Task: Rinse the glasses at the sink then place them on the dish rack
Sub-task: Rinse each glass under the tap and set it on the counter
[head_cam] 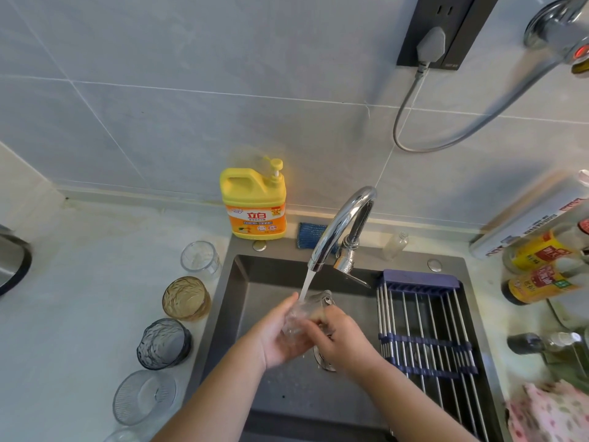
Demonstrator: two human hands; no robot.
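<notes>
glass [306, 313] under tap [342, 218]; spare glasses [186, 298] left, rack [427, 342] right

Both the left hand [280, 333] and right hand [342, 338] hold a clear glass [306, 311] under the faucet [341, 224] stream.

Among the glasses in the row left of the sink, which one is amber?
The amber glass is second from the back, between a clear glass and a dark grey glass. The others are clear or grey.
</notes>
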